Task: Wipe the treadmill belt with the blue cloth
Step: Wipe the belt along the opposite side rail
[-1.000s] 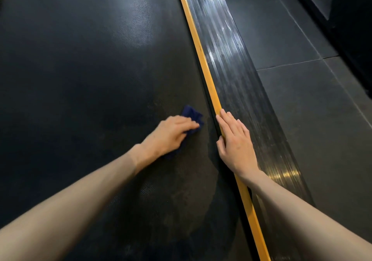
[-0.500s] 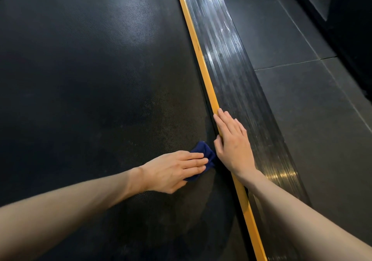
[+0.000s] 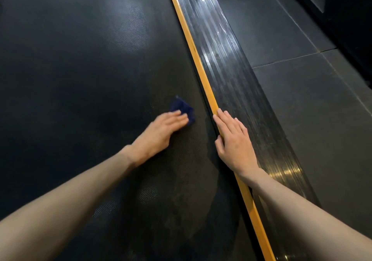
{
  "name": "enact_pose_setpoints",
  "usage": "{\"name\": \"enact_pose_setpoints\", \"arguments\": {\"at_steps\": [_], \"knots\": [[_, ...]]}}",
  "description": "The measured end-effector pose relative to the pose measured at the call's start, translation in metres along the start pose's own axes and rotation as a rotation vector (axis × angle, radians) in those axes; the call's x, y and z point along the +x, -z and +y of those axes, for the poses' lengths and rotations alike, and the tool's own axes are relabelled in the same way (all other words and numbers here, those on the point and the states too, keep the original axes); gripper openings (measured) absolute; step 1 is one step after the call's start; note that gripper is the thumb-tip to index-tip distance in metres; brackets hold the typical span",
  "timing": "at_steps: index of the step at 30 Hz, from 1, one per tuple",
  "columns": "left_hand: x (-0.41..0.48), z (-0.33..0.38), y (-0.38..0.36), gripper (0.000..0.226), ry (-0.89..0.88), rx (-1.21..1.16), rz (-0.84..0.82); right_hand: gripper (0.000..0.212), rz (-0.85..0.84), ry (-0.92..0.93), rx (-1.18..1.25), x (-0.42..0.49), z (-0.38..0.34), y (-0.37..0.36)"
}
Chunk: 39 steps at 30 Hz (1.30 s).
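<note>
At frame centre, the left hand [image 3: 161, 131] presses flat fingers on the crumpled blue cloth [image 3: 182, 107] against the treadmill belt [image 3: 80, 79]. The right hand [image 3: 233, 139] lies flat on the yellow edge strip [image 3: 189, 39]. The cloth looks soft and light, best pinned under the palm.

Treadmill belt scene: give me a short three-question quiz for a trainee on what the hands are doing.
1. True or false: the left hand presses the crumpled dark blue cloth onto the black textured treadmill belt.
2. The right hand rests on: A) the yellow edge strip and ribbed black side rail; B) the cloth; C) the belt's middle.
3. Fill in: the cloth lies to the ___ of the yellow strip.
Key: 1 true; 2 A; 3 left.
</note>
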<state>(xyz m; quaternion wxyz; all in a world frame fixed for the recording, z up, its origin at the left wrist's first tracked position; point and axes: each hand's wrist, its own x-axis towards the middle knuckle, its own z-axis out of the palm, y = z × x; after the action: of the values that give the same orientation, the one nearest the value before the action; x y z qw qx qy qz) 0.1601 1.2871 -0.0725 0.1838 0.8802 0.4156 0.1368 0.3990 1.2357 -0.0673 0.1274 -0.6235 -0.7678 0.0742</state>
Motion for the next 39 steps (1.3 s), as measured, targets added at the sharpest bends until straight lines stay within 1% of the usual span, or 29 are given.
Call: {"name": "enact_pose_setpoints", "arguments": {"at_steps": [2,5,6,8,11,13,14,15,16,17,18,19,20,22,27,30,33,37,38,39], "knots": [[-0.023,0.020,-0.011,0.055,-0.126,-0.018,-0.118,0.056,-0.010,0.001,0.003,0.000,0.000,0.001],[-0.050,0.055,-0.022,0.056,-0.239,-0.041,-0.359,0.056,-0.002,0.004,0.005,0.000,0.000,0.001],[-0.054,0.060,-0.026,0.057,-0.286,-0.030,-0.395,0.056,0.001,0.007,-0.001,-0.001,-0.001,0.001],[-0.053,0.059,-0.022,0.059,-0.350,-0.011,-0.428,0.055,0.006,0.007,-0.007,-0.001,-0.001,0.001],[-0.046,0.053,-0.011,0.059,-0.400,0.026,-0.471,0.055,0.005,0.003,-0.013,0.000,-0.002,0.001],[-0.046,0.054,-0.004,0.054,-0.418,0.013,-0.449,0.055,0.005,-0.001,-0.014,0.000,-0.002,0.001],[-0.049,0.055,-0.001,0.052,-0.424,0.007,-0.409,0.055,0.007,-0.001,-0.010,0.000,-0.002,0.001],[-0.054,0.057,0.000,0.051,-0.408,0.019,-0.330,0.055,0.007,0.002,-0.006,0.000,-0.002,0.002],[-0.058,0.057,0.000,0.049,-0.349,0.054,-0.224,0.055,0.006,0.005,-0.003,0.000,-0.001,0.002],[-0.062,0.058,-0.001,0.046,-0.240,0.096,-0.119,0.054,0.005,0.008,-0.003,0.000,-0.001,0.002],[-0.064,0.060,-0.001,0.044,-0.091,0.132,-0.044,0.054,0.006,0.009,-0.005,0.000,-0.001,0.002],[-0.064,0.062,-0.001,0.046,0.060,0.147,-0.022,0.054,0.007,0.008,-0.007,0.000,-0.001,0.002],[-0.062,0.064,-0.001,0.051,0.185,0.139,-0.047,0.054,0.006,0.004,-0.008,0.000,-0.001,0.002],[-0.058,0.068,-0.003,0.055,0.320,0.111,-0.116,0.054,-0.001,-0.002,-0.016,0.000,-0.001,0.002],[-0.042,0.087,-0.002,0.051,0.452,0.170,-0.090,0.054,-0.004,0.002,-0.029,0.000,-0.002,0.002],[-0.041,0.095,-0.004,0.052,0.534,0.006,-0.089,0.054,-0.005,0.001,-0.027,0.000,-0.003,0.002],[-0.045,0.104,-0.005,0.055,0.564,-0.137,-0.089,0.054,-0.007,0.002,-0.016,0.000,-0.004,0.004],[-0.049,0.107,-0.001,0.048,0.569,-0.180,-0.107,0.054,-0.012,0.005,-0.019,0.000,-0.004,0.005],[-0.050,0.105,0.002,0.044,0.569,-0.229,-0.084,0.054,-0.015,0.004,-0.023,0.000,-0.004,0.005],[-0.051,0.103,0.005,0.038,0.565,-0.328,-0.048,0.054,-0.019,0.003,-0.026,0.000,-0.005,0.004]]}}
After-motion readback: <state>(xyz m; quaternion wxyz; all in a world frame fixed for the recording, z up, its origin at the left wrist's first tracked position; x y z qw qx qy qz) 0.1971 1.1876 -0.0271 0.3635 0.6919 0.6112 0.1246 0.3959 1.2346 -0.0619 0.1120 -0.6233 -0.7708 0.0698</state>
